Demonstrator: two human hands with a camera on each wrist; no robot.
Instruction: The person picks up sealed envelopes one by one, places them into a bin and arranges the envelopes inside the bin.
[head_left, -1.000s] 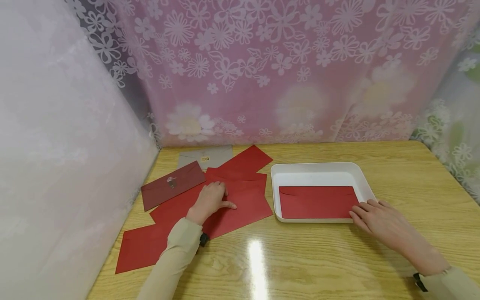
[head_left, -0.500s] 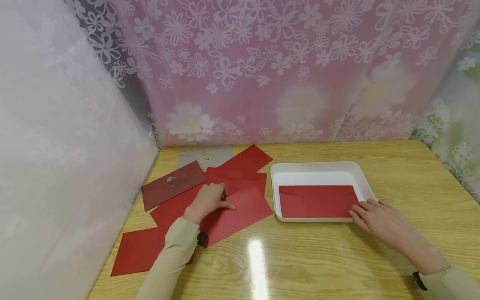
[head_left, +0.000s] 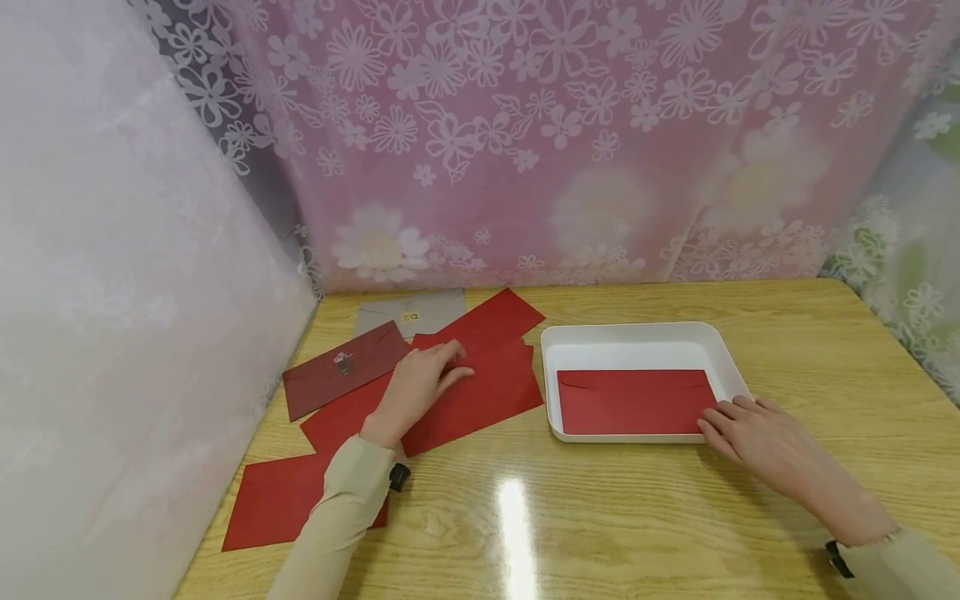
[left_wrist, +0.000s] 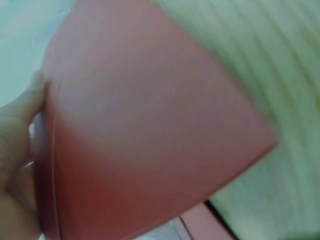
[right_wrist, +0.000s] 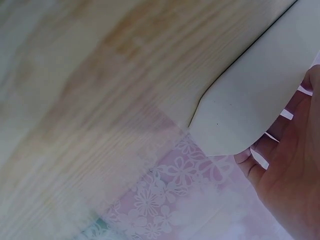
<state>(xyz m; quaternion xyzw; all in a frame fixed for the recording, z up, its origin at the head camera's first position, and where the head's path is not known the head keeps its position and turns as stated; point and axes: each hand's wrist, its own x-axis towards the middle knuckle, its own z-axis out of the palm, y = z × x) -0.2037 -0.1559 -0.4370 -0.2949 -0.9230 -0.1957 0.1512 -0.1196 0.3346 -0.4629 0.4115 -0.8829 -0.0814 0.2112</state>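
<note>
My left hand (head_left: 412, 390) pinches the edge of a plain red envelope (head_left: 487, 392) over the spread of envelopes. In the left wrist view the envelope (left_wrist: 150, 115) stands tilted, its edge between thumb and fingers (left_wrist: 17, 120). At the near right corner of a white tray (head_left: 630, 357), my right hand (head_left: 772, 446) holds the rim. The right wrist view shows its fingertips hooked at the edge of the tray wall (right_wrist: 240, 105). Inside the tray, along its front side, lies another red envelope (head_left: 637, 402) with its flap edge at the back.
Around the left hand lie a maroon envelope (head_left: 341, 371) with a small printed emblem, a grey envelope (head_left: 378, 317) with a gold mark, and red envelopes at the back (head_left: 495, 321) and front left (head_left: 266, 504). A floral curtain (head_left: 570, 208) hangs behind the wooden table (head_left: 615, 525).
My left hand has moved slightly up and back, and the pinched red envelope has shifted away from the table's front with it. The right hand and tray have stayed put.
</note>
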